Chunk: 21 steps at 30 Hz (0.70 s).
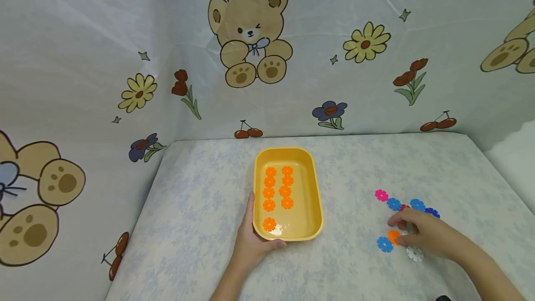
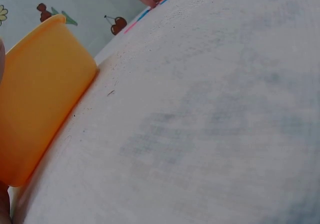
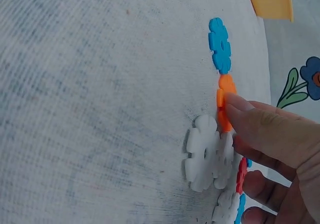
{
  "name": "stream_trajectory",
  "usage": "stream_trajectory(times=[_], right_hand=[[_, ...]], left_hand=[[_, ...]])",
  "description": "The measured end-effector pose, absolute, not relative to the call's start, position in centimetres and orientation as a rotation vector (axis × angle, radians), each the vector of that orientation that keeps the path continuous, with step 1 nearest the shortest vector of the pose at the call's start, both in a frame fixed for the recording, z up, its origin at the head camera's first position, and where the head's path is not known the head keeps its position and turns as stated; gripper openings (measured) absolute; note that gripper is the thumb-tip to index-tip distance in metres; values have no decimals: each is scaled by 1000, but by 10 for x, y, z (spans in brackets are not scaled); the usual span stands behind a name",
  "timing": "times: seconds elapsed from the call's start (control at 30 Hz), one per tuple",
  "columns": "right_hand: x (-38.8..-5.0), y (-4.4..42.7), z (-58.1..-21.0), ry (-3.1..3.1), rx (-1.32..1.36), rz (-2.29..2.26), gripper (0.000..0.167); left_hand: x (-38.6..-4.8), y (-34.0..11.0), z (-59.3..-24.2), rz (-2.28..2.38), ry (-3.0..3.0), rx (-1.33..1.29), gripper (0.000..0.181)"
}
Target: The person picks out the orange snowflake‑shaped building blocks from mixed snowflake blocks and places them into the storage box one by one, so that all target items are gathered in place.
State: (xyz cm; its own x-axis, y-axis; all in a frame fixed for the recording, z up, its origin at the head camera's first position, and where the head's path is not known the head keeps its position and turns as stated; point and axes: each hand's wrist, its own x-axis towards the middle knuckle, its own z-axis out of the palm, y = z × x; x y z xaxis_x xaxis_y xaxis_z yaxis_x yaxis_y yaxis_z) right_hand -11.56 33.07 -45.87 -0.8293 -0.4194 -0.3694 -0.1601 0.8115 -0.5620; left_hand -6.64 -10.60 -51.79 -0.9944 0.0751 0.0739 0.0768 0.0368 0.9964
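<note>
A yellow plastic tray [image 1: 311, 219] stands on the table with several orange flower-shaped discs [image 1: 269, 205] inside, lying in two columns on its left side. My left hand [image 1: 250, 240] grips its near left corner, thumb along the near edge and fingers against the left side. At the right, my right hand [image 1: 426, 233] is over a loose group of discs, its thumb and forefinger at an orange flower-shaped disc [image 3: 226, 104] on the table. Beside that lie a light blue disc [image 1: 385, 244] and white discs [image 3: 201, 154]. The palm hides part of the group.
Beyond my right fingers lie a pink disc [image 1: 381, 195], light blue discs [image 1: 394, 204], a dark blue disc [image 1: 433, 212] and a partly hidden red one [image 3: 242, 175]. A bear-print cloth [image 1: 309, 96] hangs behind the table. Something black [image 1: 443, 298] shows at the bottom edge.
</note>
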Motion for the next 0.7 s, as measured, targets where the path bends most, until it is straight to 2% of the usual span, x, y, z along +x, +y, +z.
stream_trajectory(times=[0.17, 0.47, 0.6, 0.7], right_hand=[[-114, 332, -460, 2463, -430, -771, 40], [-117, 331, -458, 2419, -338, -750, 32], [-121, 336, -456, 2374, -447, -837, 25], [-127, 335, -453, 2335, -507, -930, 26]], left_hand=[[-66, -106, -520, -2142, -2273, -181, 132], [-65, -106, -517, -2174, -2255, -185, 131], [-65, -105, -516, -2182, -2260, -172, 132], [-65, -105, -516, -2195, -2264, -159, 133]])
